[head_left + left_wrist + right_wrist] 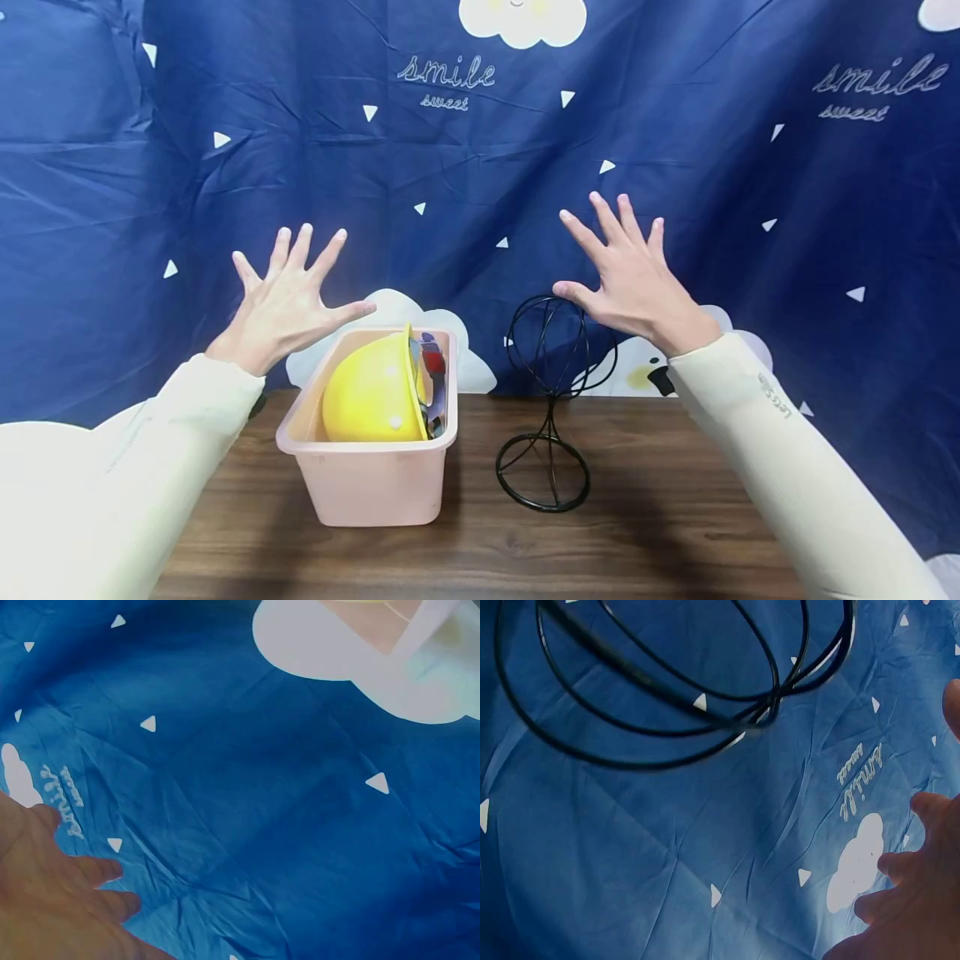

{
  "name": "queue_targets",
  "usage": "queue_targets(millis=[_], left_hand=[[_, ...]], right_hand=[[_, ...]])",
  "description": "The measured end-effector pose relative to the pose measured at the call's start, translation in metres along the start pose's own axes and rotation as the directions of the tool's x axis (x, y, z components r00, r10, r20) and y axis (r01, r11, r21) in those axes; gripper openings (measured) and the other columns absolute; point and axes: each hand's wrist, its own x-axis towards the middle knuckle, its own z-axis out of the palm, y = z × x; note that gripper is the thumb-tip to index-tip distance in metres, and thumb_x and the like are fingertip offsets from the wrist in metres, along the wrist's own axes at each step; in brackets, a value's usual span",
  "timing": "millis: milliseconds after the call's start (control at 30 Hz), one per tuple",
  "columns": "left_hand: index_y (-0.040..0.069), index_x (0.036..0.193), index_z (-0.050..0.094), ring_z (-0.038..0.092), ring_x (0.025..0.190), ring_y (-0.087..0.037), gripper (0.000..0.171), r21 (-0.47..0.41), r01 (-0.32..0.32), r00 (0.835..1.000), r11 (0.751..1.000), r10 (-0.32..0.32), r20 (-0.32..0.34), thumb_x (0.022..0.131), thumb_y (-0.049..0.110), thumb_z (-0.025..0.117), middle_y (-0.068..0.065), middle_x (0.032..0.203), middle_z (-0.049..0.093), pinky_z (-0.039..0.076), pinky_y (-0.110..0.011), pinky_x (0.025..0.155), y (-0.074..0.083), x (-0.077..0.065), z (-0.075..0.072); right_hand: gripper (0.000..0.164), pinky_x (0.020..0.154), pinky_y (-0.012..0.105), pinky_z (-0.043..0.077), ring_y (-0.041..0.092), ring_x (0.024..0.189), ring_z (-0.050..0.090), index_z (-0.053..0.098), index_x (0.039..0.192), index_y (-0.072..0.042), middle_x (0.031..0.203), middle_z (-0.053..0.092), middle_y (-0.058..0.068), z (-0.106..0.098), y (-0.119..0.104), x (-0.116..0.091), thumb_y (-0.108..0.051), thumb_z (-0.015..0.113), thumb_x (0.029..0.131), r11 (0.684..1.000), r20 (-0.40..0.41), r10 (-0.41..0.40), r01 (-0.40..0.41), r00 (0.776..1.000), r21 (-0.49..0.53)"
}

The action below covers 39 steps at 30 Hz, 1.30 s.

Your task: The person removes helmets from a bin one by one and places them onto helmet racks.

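Both hands are raised with fingers spread, and neither holds anything. My left hand [287, 304] hovers above and to the left of a pink plastic bin [375, 487]. Inside the bin a yellow hard hat [371, 392] lies on its side, with red and dark items [433, 362] beside it that I cannot make out. My right hand [630, 275] is by the upper right of a black wire stand [551, 404] with a round base; its thumb overlaps the stand's top in the head view, and contact cannot be told. The wrist views show the left fingers [112, 904] and right fingers [900, 866] spread too.
The bin and stand are on a dark wood-grain table [517, 558], side by side. Behind it hangs a blue curtain [480, 183] with white triangles, clouds and lettering. A small dark object [258, 406] shows partly behind the left sleeve.
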Motion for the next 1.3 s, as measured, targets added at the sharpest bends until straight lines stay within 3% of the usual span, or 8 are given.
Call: queue_targets(millis=[400,800,1300], left_hand=[[0.037,0.163,-0.006,-0.014,0.157,-0.045,0.106,-0.073,0.034,0.999,0.997,-0.032,0.025,0.083,0.086,0.045,-0.013,0.172,-0.007,-0.019,-0.082,0.108,-0.014,-0.015,0.008],[0.032,0.163,-0.009,-0.010,0.156,-0.047,0.111,-0.082,0.063,0.995,0.995,-0.057,0.078,0.083,0.086,0.046,-0.020,0.171,-0.003,-0.013,-0.086,0.105,-0.022,-0.028,0.018],[0.030,0.163,-0.009,-0.012,0.157,-0.045,0.107,-0.152,0.121,0.985,0.981,-0.099,0.142,0.086,0.085,0.042,-0.016,0.172,-0.006,-0.015,-0.086,0.105,-0.039,-0.049,0.042]], right_hand=[[0.088,0.116,0.081,0.002,0.037,0.160,-0.007,0.009,0.163,-0.037,0.174,0.001,0.005,0.011,-0.020,0.011,-0.066,0.055,0.094,0.999,0.009,-0.041,0.040,0.999,0.037],[0.095,0.123,0.072,0.003,0.027,0.162,-0.002,0.001,0.164,-0.033,0.174,0.005,0.005,0.023,-0.045,0.017,-0.068,0.054,0.093,0.993,0.043,-0.072,0.068,0.996,0.097],[0.094,0.126,0.066,0.003,0.026,0.162,-0.001,0.002,0.164,-0.034,0.173,0.007,0.005,0.043,-0.076,0.023,-0.068,0.054,0.093,0.984,0.076,-0.115,0.103,0.990,0.146]])
